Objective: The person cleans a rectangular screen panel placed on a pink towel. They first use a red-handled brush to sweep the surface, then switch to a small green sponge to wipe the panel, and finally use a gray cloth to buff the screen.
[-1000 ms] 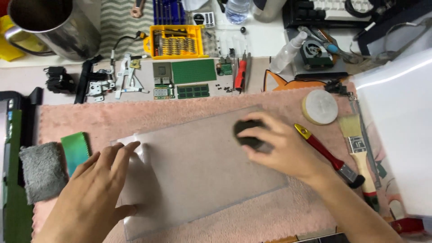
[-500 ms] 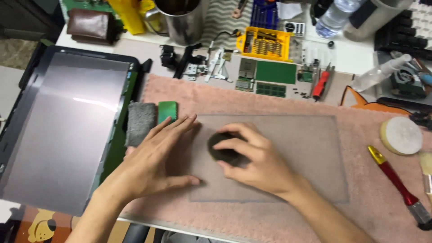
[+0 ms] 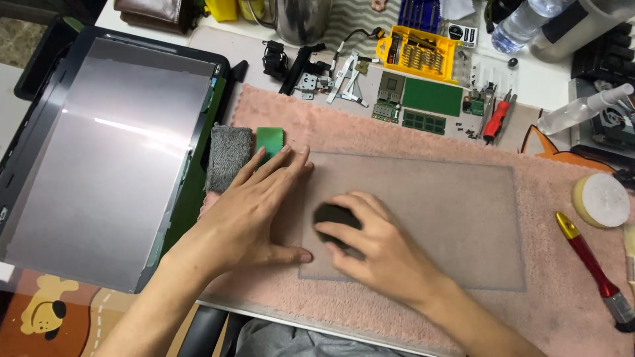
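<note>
While right hand fingers grip dark pad, left hand splayed flat on sheet, grey sponge beside

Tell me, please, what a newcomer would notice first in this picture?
First, the two hands at the centre: the right hand presses a dark pad on a clear sheet lying on a pink towel, while the left hand lies flat at the sheet's left edge. At far left lies a large grey screen.

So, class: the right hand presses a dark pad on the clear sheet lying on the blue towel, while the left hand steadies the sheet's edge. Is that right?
One detail is wrong: the towel is pink, not blue, as the head view shows. The right hand does press the dark pad on the clear sheet, and the left hand steadies its edge.
</note>
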